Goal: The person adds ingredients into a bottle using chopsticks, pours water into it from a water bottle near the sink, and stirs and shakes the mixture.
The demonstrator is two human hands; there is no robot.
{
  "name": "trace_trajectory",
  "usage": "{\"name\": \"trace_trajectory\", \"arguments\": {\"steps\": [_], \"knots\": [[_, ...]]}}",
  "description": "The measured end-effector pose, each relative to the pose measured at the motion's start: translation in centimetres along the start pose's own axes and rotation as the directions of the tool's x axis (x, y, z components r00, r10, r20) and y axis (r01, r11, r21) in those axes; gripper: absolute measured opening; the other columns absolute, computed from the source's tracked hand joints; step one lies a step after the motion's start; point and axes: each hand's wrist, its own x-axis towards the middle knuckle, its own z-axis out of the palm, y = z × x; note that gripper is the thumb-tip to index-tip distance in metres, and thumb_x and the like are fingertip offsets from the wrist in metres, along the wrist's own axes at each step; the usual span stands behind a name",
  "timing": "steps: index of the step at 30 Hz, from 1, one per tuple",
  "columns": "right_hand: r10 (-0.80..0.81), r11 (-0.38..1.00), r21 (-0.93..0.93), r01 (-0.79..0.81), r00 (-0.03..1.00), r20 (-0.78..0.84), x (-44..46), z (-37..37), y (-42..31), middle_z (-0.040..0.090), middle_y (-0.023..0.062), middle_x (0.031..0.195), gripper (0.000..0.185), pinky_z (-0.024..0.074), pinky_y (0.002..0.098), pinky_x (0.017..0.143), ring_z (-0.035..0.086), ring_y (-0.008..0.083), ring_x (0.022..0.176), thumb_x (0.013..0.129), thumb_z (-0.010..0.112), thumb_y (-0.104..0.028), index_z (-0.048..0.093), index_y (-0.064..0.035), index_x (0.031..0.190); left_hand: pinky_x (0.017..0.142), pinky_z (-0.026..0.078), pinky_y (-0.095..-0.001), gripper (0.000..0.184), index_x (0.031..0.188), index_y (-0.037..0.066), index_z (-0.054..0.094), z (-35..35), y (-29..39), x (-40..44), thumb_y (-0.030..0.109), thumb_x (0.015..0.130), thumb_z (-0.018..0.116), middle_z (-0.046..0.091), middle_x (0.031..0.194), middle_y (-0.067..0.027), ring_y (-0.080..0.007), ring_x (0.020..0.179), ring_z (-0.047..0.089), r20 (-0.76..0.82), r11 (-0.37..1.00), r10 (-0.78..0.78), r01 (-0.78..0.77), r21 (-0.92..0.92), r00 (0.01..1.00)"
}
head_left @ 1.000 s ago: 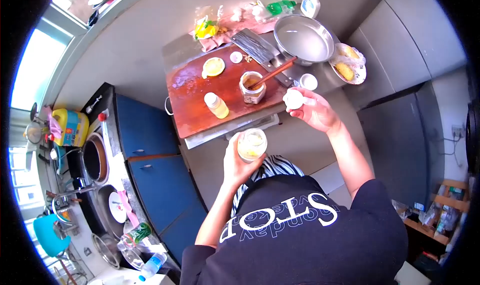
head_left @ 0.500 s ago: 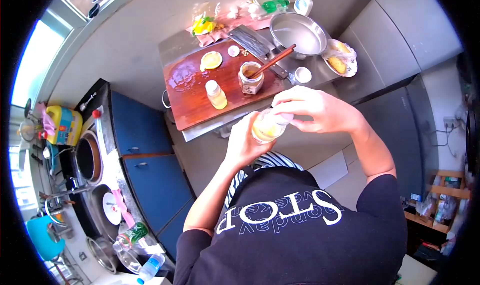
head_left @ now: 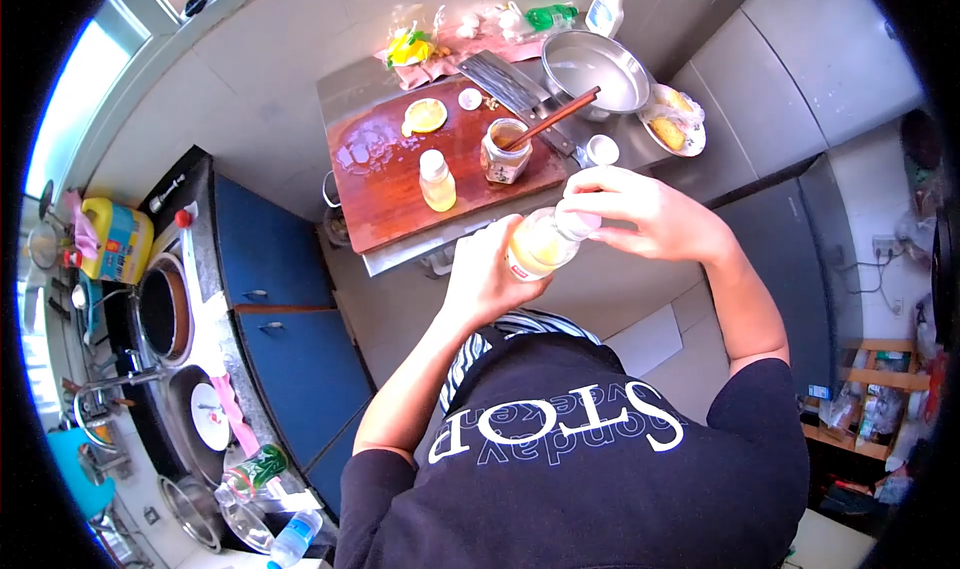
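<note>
We see the left hand (head_left: 487,274) with its grip closed around the lower body of a glass jar (head_left: 540,249); the fingers and thumb press on its sides, and pale yellow contents show through the glass; the jar leans so that its mouth end points toward the right hand (head_left: 655,214); there we find the second grip pinched on a pale lid (head_left: 577,222) at the jar's mouth; we cannot tell how firmly the lid sits, since the fingers cover part of it; the jar is held off the near edge of the table (head_left: 350,87), just short of the cutting board (head_left: 375,214); on that board we see a small bottle (head_left: 437,182), a brown jar (head_left: 500,166) with a stick (head_left: 553,120) in it, and a lemon piece (head_left: 429,116).
</note>
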Motion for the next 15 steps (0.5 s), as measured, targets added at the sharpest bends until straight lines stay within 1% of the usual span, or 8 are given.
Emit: {"name": "trace_trajectory", "arguments": {"steps": [3,5,6,8,9,11,14,15], "knots": [[-0.017,0.999,0.038,0.015,0.998,0.060,-0.2,-0.6,0.0,0.061,0.0113,0.099,0.032,0.0501,0.0380,0.080,0.062,0.0298,0.086,0.081,0.066,-0.012,0.058,-0.0030,0.111,0.087,0.049,-0.0397,0.080,0.121,-0.001,0.050,-0.8,0.4,0.1,0.031,0.056,0.083,0.062,0.107,-0.0197,-0.0326,0.099,0.062,0.077,0.999,0.032,-0.030,-0.030,0.997],[0.152,0.988,0.002,-0.152,0.987,0.052,-0.5,-0.4,-0.1,0.063,0.0132,0.097,0.034,0.0503,0.0377,0.078,0.063,0.0288,0.086,0.082,0.066,-0.016,0.058,-0.0037,0.112,0.087,0.049,-0.0396,0.079,0.121,-0.001,0.050,-0.7,0.2,0.1,0.030,0.056,0.083,0.062,0.107,-0.0198,-0.0325,0.100,0.061,0.058,0.998,0.062,-0.061,-0.013,0.996],[0.322,0.947,-0.024,-0.321,0.946,0.034,-0.4,-0.2,-0.8,0.064,0.0136,0.085,0.029,0.0504,0.0368,0.071,0.064,0.0294,0.079,0.085,0.064,-0.027,0.063,-0.0046,0.103,0.087,0.049,-0.0396,0.079,0.121,-0.001,0.050,-0.4,0.2,0.1,0.030,0.056,0.083,0.062,0.107,-0.0198,-0.0325,0.100,0.061,0.058,0.998,0.064,-0.063,-0.017,0.996],[0.388,0.915,-0.128,-0.383,0.922,0.019,-0.2,0.1,-1.7,0.064,0.0126,0.078,0.030,0.0494,0.0365,0.066,0.063,0.0299,0.074,0.086,0.062,-0.034,0.064,-0.0055,0.097,0.077,0.049,-0.0408,0.061,0.108,0.001,0.055,0.2,0.1,0.0,0.026,0.058,0.079,0.064,0.093,-0.0169,-0.0334,0.087,0.063,-0.148,0.979,0.202,-0.197,0.047,0.968],[0.447,0.871,-0.228,-0.436,0.894,-0.004,-0.2,0.1,-1.9,0.063,0.0116,0.072,0.035,0.0484,0.0361,0.061,0.062,0.0305,0.069,0.086,0.061,-0.041,0.066,-0.0064,0.091,0.077,0.049,-0.0408,0.061,0.108,0.001,0.055,0.3,0.0,0.1,0.026,0.058,0.079,0.064,0.093,-0.0169,-0.0334,0.087,0.063,-0.148,0.979,0.205,-0.201,0.044,0.967],[0.402,0.871,-0.272,-0.408,0.912,-0.081,-0.9,0.5,-1.4,0.061,0.0100,0.065,0.041,0.0463,0.0361,0.056,0.059,0.0318,0.064,0.086,0.058,-0.048,0.067,-0.0077,0.082,0.077,0.048,-0.0413,0.064,0.111,0.002,0.055,0.5,-0.1,0.2,0.027,0.057,0.079,0.063,0.094,-0.0162,-0.0330,0.088,0.062,-0.129,0.971,0.239,-0.236,0.040,0.962],[0.396,0.886,-0.207,-0.415,0.909,-0.131,-1.5,0.3,-1.0,0.063,0.0098,0.070,0.042,0.0470,0.0358,0.057,0.061,0.0289,0.065,0.087,0.058,-0.048,0.068,-0.0080,0.092,0.084,0.050,-0.0398,0.077,0.118,-0.001,0.052,0.5,-0.2,0.1,0.029,0.055,0.083,0.063,0.104,-0.0202,-0.0338,0.096,0.062,-0.040,0.988,0.152,-0.151,0.007,0.988],[0.308,0.932,-0.155,-0.328,0.941,-0.141,-1.5,0.5,-1.0,0.064,0.0094,0.073,0.039,0.0473,0.0352,0.058,0.062,0.0271,0.066,0.087,0.058,-0.045,0.067,-0.0081,0.098,0.084,0.050,-0.0398,0.077,0.118,-0.001,0.052,0.5,-0.2,0.2,0.029,0.055,0.083,0.063,0.104,-0.0202,-0.0338,0.096,0.062,-0.044,0.989,0.151,-0.151,0.008,0.988]]}}
